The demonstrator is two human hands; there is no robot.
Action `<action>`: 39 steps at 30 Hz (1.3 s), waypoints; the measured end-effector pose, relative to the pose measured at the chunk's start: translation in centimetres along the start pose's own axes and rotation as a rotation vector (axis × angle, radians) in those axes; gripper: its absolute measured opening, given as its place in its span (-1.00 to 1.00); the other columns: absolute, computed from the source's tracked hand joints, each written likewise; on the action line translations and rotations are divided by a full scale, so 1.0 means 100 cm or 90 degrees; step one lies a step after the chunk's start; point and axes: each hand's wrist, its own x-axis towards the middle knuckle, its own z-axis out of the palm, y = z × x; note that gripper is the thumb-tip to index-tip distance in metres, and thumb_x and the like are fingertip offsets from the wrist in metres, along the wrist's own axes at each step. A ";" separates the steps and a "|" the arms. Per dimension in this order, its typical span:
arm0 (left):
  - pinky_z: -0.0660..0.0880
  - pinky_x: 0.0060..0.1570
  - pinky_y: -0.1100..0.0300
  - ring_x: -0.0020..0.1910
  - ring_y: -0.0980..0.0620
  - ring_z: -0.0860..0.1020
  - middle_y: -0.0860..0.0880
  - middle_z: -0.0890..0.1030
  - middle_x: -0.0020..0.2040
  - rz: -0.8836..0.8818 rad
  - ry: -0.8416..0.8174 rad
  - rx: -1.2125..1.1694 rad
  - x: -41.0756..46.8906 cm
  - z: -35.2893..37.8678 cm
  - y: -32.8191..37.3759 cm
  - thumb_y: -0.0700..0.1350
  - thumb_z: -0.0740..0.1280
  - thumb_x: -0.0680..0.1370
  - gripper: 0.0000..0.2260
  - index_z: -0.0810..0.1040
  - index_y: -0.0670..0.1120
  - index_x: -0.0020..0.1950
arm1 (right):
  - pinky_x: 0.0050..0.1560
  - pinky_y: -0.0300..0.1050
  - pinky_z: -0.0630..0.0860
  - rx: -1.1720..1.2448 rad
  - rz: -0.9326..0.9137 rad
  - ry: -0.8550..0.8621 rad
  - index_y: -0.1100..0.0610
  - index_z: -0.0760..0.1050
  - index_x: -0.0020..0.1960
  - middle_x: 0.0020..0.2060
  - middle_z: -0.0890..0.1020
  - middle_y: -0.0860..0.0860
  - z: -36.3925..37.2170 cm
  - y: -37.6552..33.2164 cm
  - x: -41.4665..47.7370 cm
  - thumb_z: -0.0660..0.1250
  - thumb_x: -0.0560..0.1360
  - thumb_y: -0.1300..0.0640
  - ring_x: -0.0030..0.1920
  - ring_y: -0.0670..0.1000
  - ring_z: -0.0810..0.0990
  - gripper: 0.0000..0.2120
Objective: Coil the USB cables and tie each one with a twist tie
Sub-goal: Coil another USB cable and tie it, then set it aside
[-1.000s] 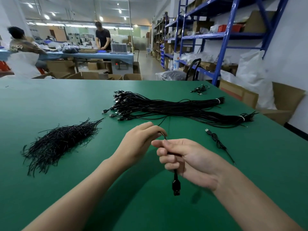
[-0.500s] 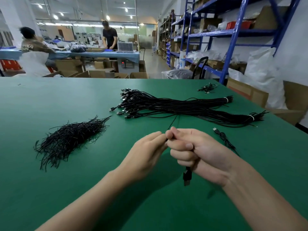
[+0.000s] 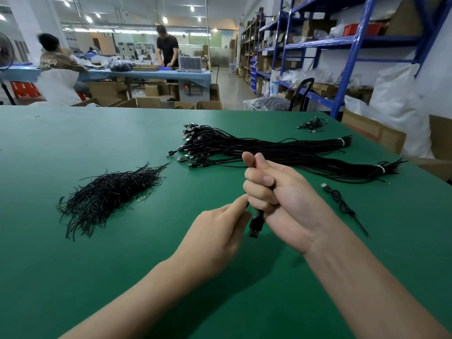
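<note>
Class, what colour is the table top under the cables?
The table top is green, shown best in the head view.

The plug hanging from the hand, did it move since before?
Yes. The plug of the USB cable in the right hand has risen: it hung below the loose cable's tail, now about level with it.

Black USB cable dangles plug-down; cable bundles and twist-tie pile lie flat.

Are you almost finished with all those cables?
Not nearly. A small heap at the far edge looks finished. The right hand grips one cable, and the left hand pinches it below. Two big cable bundles and the twist tie pile still wait.
</note>
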 end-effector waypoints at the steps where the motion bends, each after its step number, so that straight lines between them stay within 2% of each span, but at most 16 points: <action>1: 0.48 -0.31 -0.11 -0.31 -0.24 0.45 -0.08 0.58 -0.19 0.008 0.007 0.029 -0.003 0.001 0.000 -0.08 0.11 0.62 -0.70 0.53 -0.16 0.21 | -0.59 -0.33 0.13 0.001 0.001 0.017 0.19 0.52 0.03 -0.49 0.28 -0.11 0.000 0.001 0.002 0.11 0.70 0.12 -0.56 -0.17 0.16 -0.75; 4: 0.53 -0.34 -0.05 -0.29 -0.23 0.53 -0.05 0.65 -0.10 0.003 0.011 0.053 -0.009 0.004 0.002 -0.12 0.15 0.62 -0.67 0.55 -0.15 0.31 | -0.59 -0.32 0.11 0.017 -0.015 0.077 0.19 0.51 0.04 -0.49 0.30 -0.11 -0.003 0.003 0.009 0.10 0.71 0.12 -0.56 -0.17 0.16 -0.75; 7: 0.54 -0.24 -0.03 -0.23 -0.14 0.56 0.02 0.63 -0.06 -0.024 0.018 0.014 -0.012 0.005 0.001 -0.10 0.17 0.64 -0.71 0.57 -0.10 0.27 | -0.57 -0.32 0.11 -0.040 -0.033 0.114 0.20 0.52 0.06 -0.48 0.31 -0.11 -0.009 0.009 0.011 0.10 0.72 0.11 -0.55 -0.17 0.16 -0.74; 11: 0.45 -0.24 0.19 -0.31 0.13 0.49 0.14 0.52 -0.24 -0.087 0.020 -0.155 -0.016 0.007 -0.007 -0.10 0.26 0.67 -0.84 0.65 -0.02 0.07 | -0.57 -0.32 0.11 0.002 -0.066 0.119 0.20 0.52 0.05 -0.49 0.31 -0.12 -0.016 0.004 0.010 0.09 0.72 0.11 -0.55 -0.17 0.17 -0.73; 13: 0.35 -0.33 0.24 -0.42 0.13 0.43 0.10 0.46 -0.38 -0.106 -0.016 -0.201 -0.019 0.007 -0.007 0.00 0.23 0.67 -0.80 0.66 0.07 0.03 | -0.56 -0.33 0.15 -0.004 -0.105 0.115 0.20 0.52 0.06 -0.48 0.35 -0.11 -0.022 -0.008 0.009 0.09 0.72 0.11 -0.53 -0.16 0.19 -0.73; 16: 0.29 -0.36 0.25 -0.44 0.10 0.37 0.10 0.43 -0.41 -0.060 -0.010 -0.119 -0.022 0.010 -0.002 0.04 0.20 0.67 -0.78 0.64 0.10 0.08 | -0.49 -0.33 0.26 -0.222 -0.156 0.109 0.19 0.55 0.06 -0.43 0.47 -0.09 -0.031 -0.012 0.007 0.09 0.73 0.13 -0.49 -0.14 0.30 -0.71; 18: 0.45 -0.26 0.22 -0.30 0.14 0.54 0.21 0.61 -0.23 -0.018 -0.019 -0.026 -0.021 0.007 0.003 0.03 0.19 0.68 -0.78 0.63 0.08 0.14 | -0.46 -0.31 0.36 -0.370 -0.188 0.131 0.18 0.56 0.02 -0.41 0.57 -0.07 -0.033 -0.002 0.007 0.09 0.73 0.15 -0.46 -0.12 0.44 -0.70; 20: 0.54 -0.20 0.09 -0.15 0.04 0.63 0.16 0.69 -0.04 0.013 -0.039 0.031 -0.021 0.006 0.006 0.03 0.18 0.68 -0.77 0.62 0.05 0.16 | -0.40 -0.25 0.50 -0.434 -0.210 0.149 0.20 0.54 -0.02 -0.38 0.63 0.00 -0.033 0.012 0.008 0.07 0.73 0.18 -0.41 -0.07 0.58 -0.69; 21: 0.55 -0.21 0.06 -0.14 0.01 0.63 0.14 0.70 -0.03 0.028 -0.035 0.044 -0.022 0.006 0.007 0.03 0.18 0.68 -0.77 0.62 0.04 0.15 | -0.36 -0.20 0.56 -0.454 -0.213 0.152 0.21 0.53 -0.04 -0.36 0.64 0.02 -0.033 0.018 0.008 0.07 0.73 0.19 -0.39 -0.03 0.62 -0.69; 25: 0.49 -0.36 0.13 -0.30 -0.02 0.54 0.08 0.62 -0.23 0.109 0.024 0.107 -0.021 -0.001 0.004 -0.03 0.23 0.66 -0.78 0.63 -0.06 -0.02 | -0.30 -0.05 0.56 -0.671 -0.208 0.085 0.18 0.55 -0.08 -0.34 0.64 0.08 -0.044 0.039 0.003 0.15 0.70 0.18 -0.35 0.10 0.62 -0.73; 27: 0.45 -0.32 0.23 -0.33 0.09 0.49 0.10 0.59 -0.25 0.122 0.075 0.086 -0.017 -0.008 -0.002 -0.07 0.34 0.63 -0.86 0.67 -0.07 -0.04 | -0.32 -0.07 0.49 -0.829 -0.208 0.018 0.05 0.56 -0.14 -0.41 0.60 0.02 -0.051 0.041 -0.003 0.18 0.69 0.09 -0.39 0.04 0.55 -0.72; 28: 0.42 -0.30 0.30 -0.34 0.17 0.45 0.12 0.57 -0.27 0.117 0.103 0.054 -0.015 -0.011 -0.006 -0.09 0.40 0.60 -0.89 0.68 -0.08 -0.06 | -0.33 -0.11 0.45 -0.851 -0.202 -0.003 -0.01 0.53 -0.19 -0.44 0.57 -0.02 -0.053 0.040 -0.005 0.17 0.70 0.04 -0.41 -0.01 0.50 -0.69; 31: 0.31 -0.29 0.43 -0.38 0.20 0.42 0.12 0.57 -0.34 0.085 0.162 -0.072 -0.010 -0.018 -0.011 -0.13 0.53 0.51 -0.91 0.66 -0.08 -0.16 | -0.37 -0.22 0.33 -0.755 -0.114 -0.099 0.01 0.50 -0.27 -0.48 0.48 -0.07 -0.053 0.033 -0.009 0.07 0.70 -0.15 -0.44 -0.11 0.41 -0.53; 34: 0.34 -0.29 0.33 -0.37 0.14 0.44 0.10 0.56 -0.34 0.030 0.168 -0.234 -0.007 -0.022 -0.013 -0.09 0.58 0.45 -0.85 0.63 0.09 -0.20 | -0.41 -0.29 0.25 -0.628 0.048 -0.229 0.05 0.60 -0.21 -0.49 0.41 -0.07 -0.048 0.027 -0.013 -0.03 0.64 -0.26 -0.45 -0.10 0.30 -0.42; 36: 0.39 -0.26 0.23 -0.32 0.03 0.46 0.07 0.56 -0.29 -0.049 0.148 -0.405 -0.005 -0.022 -0.016 -0.08 0.57 0.39 -0.88 0.67 0.09 -0.24 | -0.43 -0.28 0.19 -0.498 0.155 -0.285 0.06 0.62 -0.18 -0.49 0.39 -0.04 -0.048 0.022 -0.017 0.04 0.62 -0.24 -0.47 -0.08 0.25 -0.47; 39: 0.49 -0.15 0.29 -0.23 0.12 0.56 0.09 0.64 -0.25 -0.131 0.115 -0.566 -0.005 -0.017 -0.019 -0.20 0.50 0.44 -0.89 0.71 0.01 -0.20 | -0.41 -0.21 0.11 -0.273 0.204 -0.316 0.12 0.60 -0.10 -0.47 0.36 -0.06 -0.052 0.019 -0.022 0.13 0.64 -0.10 -0.44 -0.06 0.20 -0.61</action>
